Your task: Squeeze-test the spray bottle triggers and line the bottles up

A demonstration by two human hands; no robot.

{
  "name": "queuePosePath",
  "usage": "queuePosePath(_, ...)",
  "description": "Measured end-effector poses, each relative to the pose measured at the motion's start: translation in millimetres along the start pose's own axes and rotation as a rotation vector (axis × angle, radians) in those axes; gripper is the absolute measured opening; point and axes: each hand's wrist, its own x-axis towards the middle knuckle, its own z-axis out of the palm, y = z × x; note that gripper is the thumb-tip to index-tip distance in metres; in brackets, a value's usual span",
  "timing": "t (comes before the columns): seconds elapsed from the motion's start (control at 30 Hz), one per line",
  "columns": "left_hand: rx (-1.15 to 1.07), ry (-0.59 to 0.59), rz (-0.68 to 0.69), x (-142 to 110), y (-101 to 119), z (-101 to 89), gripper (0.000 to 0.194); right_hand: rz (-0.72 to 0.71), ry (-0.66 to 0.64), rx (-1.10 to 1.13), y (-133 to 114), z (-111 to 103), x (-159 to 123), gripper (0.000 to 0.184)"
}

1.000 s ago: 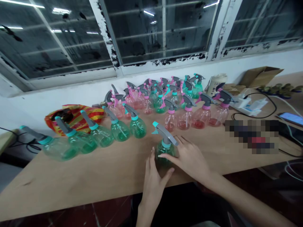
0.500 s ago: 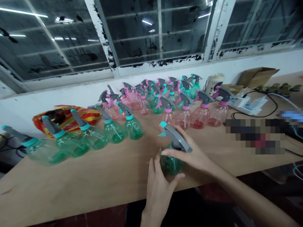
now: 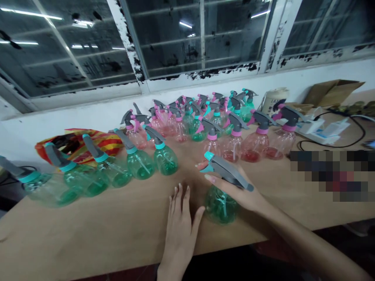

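A green see-through spray bottle with a grey and turquoise trigger head stands upright on the table near its front edge. Round the neck of this bottle, just under the head, my right hand is closed. My left hand rests on the table just left of the bottle, fingers stretched out and apart, holding nothing. Several green spray bottles stand in a slanting row to the left. Beyond my right hand is a row of pink spray bottles with grey and pink heads.
More pink and green bottles crowd the back by the wall. A red and yellow striped bag lies at the back left. A white cup, an open cardboard box and a white power strip with cables sit at the right.
My left hand has moved left, away from the green spray bottle, and down toward the table. My right hand stays on the bottle's neck. The view has shifted slightly.
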Motion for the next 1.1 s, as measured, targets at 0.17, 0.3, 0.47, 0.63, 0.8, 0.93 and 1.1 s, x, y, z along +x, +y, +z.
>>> queuePosePath(0.17,0.144,0.083,0.097,-2.1,-9.3,14.8,0.055,-0.026,0.006,-0.072,-2.3,0.6,0.7,0.021)
queuePosePath(0.3,0.156,0.103,0.104,-3.7,-8.9,17.3,0.059,-0.057,0.038,-0.172,-9.5,4.0,2.9,0.021)
queuePosePath(0.47,0.152,0.093,0.099,-5.3,-7.9,16.5,0.058,-0.090,0.058,-0.234,-12.1,5.1,4.7,0.024)
queuePosePath(0.63,0.162,0.122,0.111,-5.5,-8.9,17.1,0.054,-0.012,0.012,-0.076,-10.6,3.0,4.7,0.019)
queuePosePath(0.8,0.152,0.117,0.112,-5.1,-8.6,16.3,0.054,-0.045,0.060,-0.155,-7.5,4.2,1.3,0.025)
queuePosePath(0.93,0.150,0.121,0.115,-5.0,-8.9,16.8,0.055,-0.046,0.103,-0.225,-3.9,5.1,-1.5,0.034)
queuePosePath(1.1,0.170,0.121,0.126,-5.3,-10.3,17.1,0.059,-0.076,0.159,-0.200,-2.0,6.7,-2.4,0.036)
